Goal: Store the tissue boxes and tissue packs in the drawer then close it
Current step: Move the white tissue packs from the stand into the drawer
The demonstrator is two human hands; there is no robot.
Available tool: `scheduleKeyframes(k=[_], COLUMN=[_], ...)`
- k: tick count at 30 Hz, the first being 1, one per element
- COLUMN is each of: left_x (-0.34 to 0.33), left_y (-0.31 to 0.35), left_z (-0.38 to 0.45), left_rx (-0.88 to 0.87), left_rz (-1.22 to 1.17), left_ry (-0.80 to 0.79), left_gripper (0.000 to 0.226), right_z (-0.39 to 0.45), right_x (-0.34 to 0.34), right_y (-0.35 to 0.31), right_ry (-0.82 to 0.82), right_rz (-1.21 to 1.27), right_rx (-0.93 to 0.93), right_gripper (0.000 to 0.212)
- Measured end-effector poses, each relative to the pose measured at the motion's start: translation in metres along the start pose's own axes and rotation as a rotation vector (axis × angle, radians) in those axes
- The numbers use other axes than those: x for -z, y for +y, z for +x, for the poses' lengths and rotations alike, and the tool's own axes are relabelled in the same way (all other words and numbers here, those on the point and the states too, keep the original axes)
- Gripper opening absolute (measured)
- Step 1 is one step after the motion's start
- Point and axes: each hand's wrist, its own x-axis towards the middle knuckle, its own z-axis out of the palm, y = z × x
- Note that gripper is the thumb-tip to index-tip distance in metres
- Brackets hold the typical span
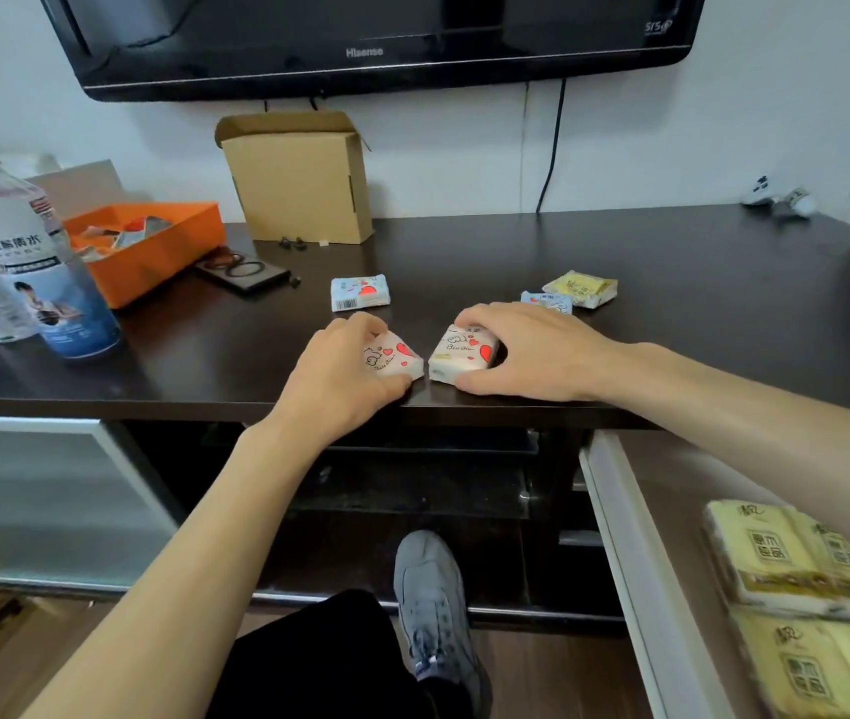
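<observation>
Packs: left hand (342,368) grips a pink pack (394,358), right hand (526,350) a peach pack (464,355) (both near the counter (697,303) edge), so lift together toward the drawer (635,537).

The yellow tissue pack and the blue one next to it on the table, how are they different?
The yellow tissue pack shows whole; the blue tissue pack is partly hidden behind the right hand. Yellow lies farther back. The blue one has a red mark; the yellow has none. Both lie flat, untouched.

dark brown surface (671,282); white tissue packs with red hearts (464,355); pale yellow pack (581,289); orange tray (153,251); yellow tissue boxes (796,557) in white-edged drawer (619,537).
</observation>
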Motion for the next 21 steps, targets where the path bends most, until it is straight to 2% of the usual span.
scheduleKeyframes(k=[7, 10, 17, 21], left_x=[0.009, 0.009, -0.019, -0.057], left_y=[0.019, 0.041, 0.108, 0.147], left_z=[-0.016, -0.028, -0.073, -0.107], left_rx=[-0.114, -0.214, -0.444, -0.568], left_rz=[-0.230, -0.282, -0.367, -0.274], left_ry=[0.060, 0.040, -0.208, -0.330], left_gripper=[0.062, 0.063, 0.061, 0.063], right_z=[-0.040, -0.071, -0.173, -0.243], right_x=[0.021, 0.030, 0.049, 0.050], right_y=[0.017, 0.033, 0.068, 0.088], right_ry=[0.076, 0.102, 0.112, 0.072], right_rz=[0.326, 0.366, 0.290, 0.252], right_rx=[-0.039, -0.077, -0.160, -0.247], right_gripper=[0.078, 0.082, 0.085, 0.090])
